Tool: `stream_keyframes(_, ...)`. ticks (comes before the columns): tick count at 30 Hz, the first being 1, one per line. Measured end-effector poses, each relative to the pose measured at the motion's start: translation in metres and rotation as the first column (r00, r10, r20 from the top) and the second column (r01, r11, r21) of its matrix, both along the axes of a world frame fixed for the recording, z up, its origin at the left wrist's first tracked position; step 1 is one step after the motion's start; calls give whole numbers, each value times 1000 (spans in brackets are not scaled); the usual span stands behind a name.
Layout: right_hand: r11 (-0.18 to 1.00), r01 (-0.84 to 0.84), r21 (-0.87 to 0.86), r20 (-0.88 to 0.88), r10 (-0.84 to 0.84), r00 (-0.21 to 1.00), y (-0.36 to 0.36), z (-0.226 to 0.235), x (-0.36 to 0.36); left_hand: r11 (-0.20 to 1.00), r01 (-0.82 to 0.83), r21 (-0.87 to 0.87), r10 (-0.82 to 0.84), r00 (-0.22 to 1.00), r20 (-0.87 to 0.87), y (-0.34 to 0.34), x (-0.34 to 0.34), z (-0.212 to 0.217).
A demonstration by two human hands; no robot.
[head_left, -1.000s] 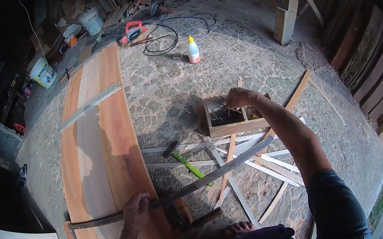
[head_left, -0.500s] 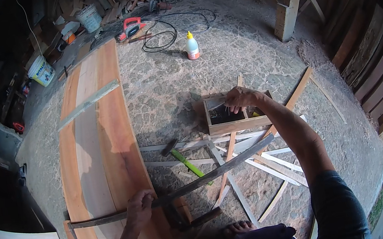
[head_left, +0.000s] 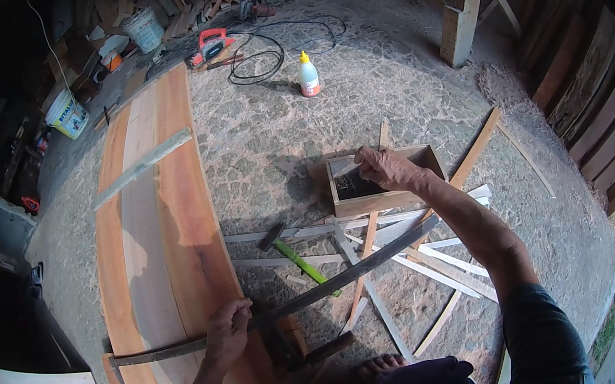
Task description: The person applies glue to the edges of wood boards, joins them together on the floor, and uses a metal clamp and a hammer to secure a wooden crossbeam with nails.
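A long dark metal bar clamp [head_left: 349,273] lies across three joined reddish and pale boards [head_left: 147,244], running out to the right. My left hand [head_left: 229,333] is closed in a fist over the bar, thumb uppermost; whatever is inside it is hidden. Over a wooden box [head_left: 379,203] with a divider, my right hand [head_left: 390,169] has its fingers pinched together, with anything between them too small to make out. Small dark bits lie in the box's left compartment. A hammer [head_left: 303,264] with a green handle rests on the ground between boards and box.
Thin wood strips [head_left: 442,271] lie crossed before the box. Farther off stand a glue bottle [head_left: 308,75] with a yellow cap and a red power tool [head_left: 210,45] with a coiled black cord. A pale batten [head_left: 143,167] crosses the boards. Buckets [head_left: 66,115] stand at left.
My right hand has shifted slightly left and pulled back over the box, uncovering its right compartment. My left hand has turned a little, staying at the bar clamp.
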State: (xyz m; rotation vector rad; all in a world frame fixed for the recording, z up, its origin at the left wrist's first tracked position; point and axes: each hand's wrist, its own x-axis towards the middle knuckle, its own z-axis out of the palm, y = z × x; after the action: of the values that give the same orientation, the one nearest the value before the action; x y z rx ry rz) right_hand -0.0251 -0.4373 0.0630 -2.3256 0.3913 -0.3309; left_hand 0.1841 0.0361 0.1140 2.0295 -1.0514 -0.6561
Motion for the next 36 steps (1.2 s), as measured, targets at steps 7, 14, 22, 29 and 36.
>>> stream_keyframes(7, 973, 27, 230, 100, -51, 994, 21, 31, 7, 999, -49, -1, 49, 996, -68, 0, 2, 7)
stream_keyframes(14, 852, -75, 518, 235, -57, 970, 60, 47, 5, 995, 70, -75, -68, 997, 26, -72, -21, 26)
stream_keyframes(22, 693, -198, 694, 338, -70, 938, 177, 66, -7, 971, 102, -217, -81, 991, 106, -142, -97, 29)
stream_keyframes(29, 987, -116, 114, 130, 101, 986, 158, 49, -14, 986, 101, -129, -82, 987, 141, -105, -84, -21)
stream_keyframes(36, 893, 58, -447, -315, -218, 924, 8, 20, 33, 793, -451, -409, 356, 889, -289, -72, -24, -61)
